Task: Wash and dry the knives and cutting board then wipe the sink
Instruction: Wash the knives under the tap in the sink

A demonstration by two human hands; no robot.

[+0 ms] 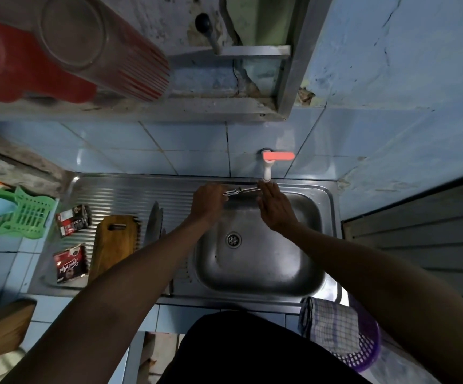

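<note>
Checked cloth [332, 325]: lies folded on the near edge of the worktop [0, 273], draped over a purple basket [369, 347]; probably kept within reach for drying. The basket's contents are hidden beneath it.
Sink [255, 261]: its steel basin sits between the forearms, with nothing lying around the drain; whether the metal is wet is hard to judge in the dim light.
Cutting board [116, 242]: lies flat on the ribbed drainboard left of the basin, apparently waiting its turn; its near end is covered by the left forearm.
Other knives [154, 221]: dark blades lie just beside the board's right edge, tips pointing away; I cannot tell how many, and their handles are hidden behind the arm.
Red packets [70, 263]: two of them rest on the drainboard left of the board; their print is too blurred to read.
Left hand [208, 202]: its grip is curled round the handle of the knife [241, 190], keeping the blade level across the far rim, towards the tap.
Right hand [276, 209]: its grip is spread, fingers straight and together, fingertips at the blade's end; I judge it is rubbing the steel clean.
Tap [267, 164]: mounted on the tiled wall, its spout is directly above the blade; no running water can be made out.
</note>
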